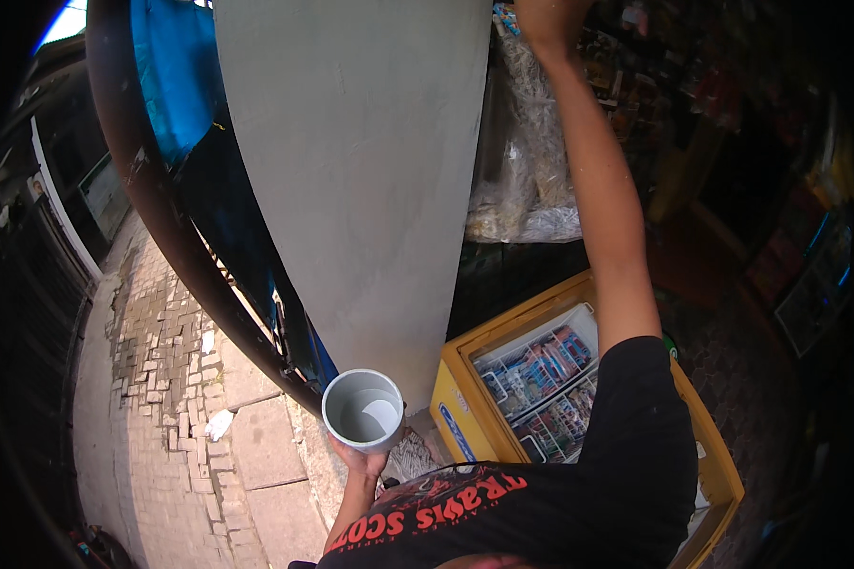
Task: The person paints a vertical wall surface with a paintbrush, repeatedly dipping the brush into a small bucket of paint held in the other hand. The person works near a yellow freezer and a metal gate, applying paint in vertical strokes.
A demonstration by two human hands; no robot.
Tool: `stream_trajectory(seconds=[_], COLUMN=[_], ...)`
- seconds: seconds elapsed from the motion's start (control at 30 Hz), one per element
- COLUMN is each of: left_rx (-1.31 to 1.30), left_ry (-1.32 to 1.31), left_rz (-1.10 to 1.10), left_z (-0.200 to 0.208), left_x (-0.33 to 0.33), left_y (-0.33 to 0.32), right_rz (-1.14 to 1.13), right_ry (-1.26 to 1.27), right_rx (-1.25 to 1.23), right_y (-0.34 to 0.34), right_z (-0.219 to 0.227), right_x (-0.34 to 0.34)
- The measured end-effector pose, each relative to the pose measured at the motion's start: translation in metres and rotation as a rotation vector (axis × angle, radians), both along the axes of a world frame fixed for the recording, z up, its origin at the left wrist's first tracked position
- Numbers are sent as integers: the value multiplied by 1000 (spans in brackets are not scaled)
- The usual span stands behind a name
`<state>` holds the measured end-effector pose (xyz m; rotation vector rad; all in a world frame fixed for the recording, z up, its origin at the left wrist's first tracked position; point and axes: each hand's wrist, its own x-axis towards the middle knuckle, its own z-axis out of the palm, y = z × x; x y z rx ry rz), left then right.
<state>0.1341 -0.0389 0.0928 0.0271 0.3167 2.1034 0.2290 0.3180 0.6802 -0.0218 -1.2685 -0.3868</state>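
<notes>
Low in the view, my left hand (359,462) is closed around the lower part of a round, light grey cup (332,417). The cup's open mouth faces up, and a bright patch shows on the smooth grey inside; whether that is liquid or light I cannot tell. Just beyond it rises a tall, flat grey wall panel (356,190). My right arm stretches upward along the panel's right side. At the top edge, only part of my right hand (548,27) shows; its fingers are cut off, so what it touches or holds is hidden.
A yellow-framed chest freezer (457,403) with colourful packets in wire baskets stands at my right. Clear plastic bags (531,180) hang beside the panel. To the left are a dark curved beam (161,204), a blue sheet (173,85) and a brick-paved lane (176,389).
</notes>
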Motion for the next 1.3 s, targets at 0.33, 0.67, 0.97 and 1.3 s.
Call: stream_trajectory(seconds=[0.33,0.67,0.97,1.3], left_rx=[-49,-45,-55,-6], left_ry=[-9,-24,-22,-70], left_rz=[8,-24,-27,20], left_z=[-2,-2,-6,8], left_x=[0,1,11,7], left_y=[0,-1,-6,-5], right_rz=[73,124,40,123], right_ry=[-124,-157,-60,-75], right_rx=[-59,-105,30,-144], right_y=[18,-13,9,2], right_z=[-44,-112,7,-24], right_x=[-17,11,-5,4])
